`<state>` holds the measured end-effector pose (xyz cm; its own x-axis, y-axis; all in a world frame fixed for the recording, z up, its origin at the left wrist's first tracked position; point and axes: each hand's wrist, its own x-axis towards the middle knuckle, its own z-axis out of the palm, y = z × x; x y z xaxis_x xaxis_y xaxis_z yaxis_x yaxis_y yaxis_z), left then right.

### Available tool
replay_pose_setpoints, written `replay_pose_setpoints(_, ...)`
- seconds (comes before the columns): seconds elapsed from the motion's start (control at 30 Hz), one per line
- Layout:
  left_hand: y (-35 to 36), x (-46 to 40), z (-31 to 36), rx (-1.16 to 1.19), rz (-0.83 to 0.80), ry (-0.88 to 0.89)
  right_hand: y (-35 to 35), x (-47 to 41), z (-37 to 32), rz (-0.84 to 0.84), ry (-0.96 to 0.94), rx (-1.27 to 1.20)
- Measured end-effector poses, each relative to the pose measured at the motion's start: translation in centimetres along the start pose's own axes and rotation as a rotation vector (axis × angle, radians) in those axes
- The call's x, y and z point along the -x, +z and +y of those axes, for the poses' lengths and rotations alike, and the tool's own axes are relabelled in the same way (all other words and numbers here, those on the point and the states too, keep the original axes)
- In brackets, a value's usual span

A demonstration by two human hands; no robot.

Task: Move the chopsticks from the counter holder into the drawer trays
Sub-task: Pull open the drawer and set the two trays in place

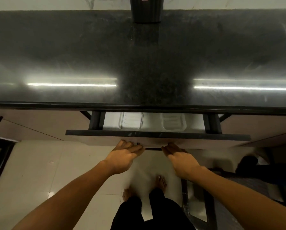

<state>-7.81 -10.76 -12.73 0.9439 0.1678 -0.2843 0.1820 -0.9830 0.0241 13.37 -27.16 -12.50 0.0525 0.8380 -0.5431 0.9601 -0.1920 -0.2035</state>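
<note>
A dark ribbed holder (147, 9) stands at the back of the black counter, its top cut off by the frame; no chopsticks show. Below the counter edge a drawer (157, 134) is partly pulled out. Inside lie two clear plastic trays, one at left (131, 121) and one at right (173, 122). My left hand (124, 156) and my right hand (180, 157) are both at the drawer front, fingers curled on the thin dark handle bar (153, 148) between them.
The polished black counter (139, 63) reflects two strip lights. Closed cabinet fronts flank the drawer. Pale floor tiles (39, 171) lie below, with my bare feet in the middle and dark furniture at lower right (255, 171).
</note>
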Motion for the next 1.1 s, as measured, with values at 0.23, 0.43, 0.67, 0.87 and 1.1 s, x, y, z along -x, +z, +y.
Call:
replay_pose_setpoints(0.23, 0.8, 3.0, 2.9, 0.012, -0.015, -0.007, 2.5, 3.0, -2.0, 0.048, 0.005, -0.004)
replay_pose_setpoints(0.43, 2.0, 6.4, 6.1, 0.015, 0.055, 0.041, 6.3, 6.1, -4.0, 0.054, 0.028, 0.014)
replay_pose_setpoints(0.67, 3.5, 11.3, 10.2, 0.035, 0.012, 0.048, 10.3, 10.6, -6.9, 0.078, 0.033, 0.005)
replay_pose_setpoints(0.87, 4.8, 13.9, 12.7, 0.056, 0.034, 0.114, 12.6, 13.1, -8.2, 0.061, 0.01, -0.016)
replay_pose_setpoints(1.1, 5.5, 15.0, 13.7, 0.039, 0.128, 0.097, 12.8, 14.2, -9.0, 0.045, 0.01, -0.038)
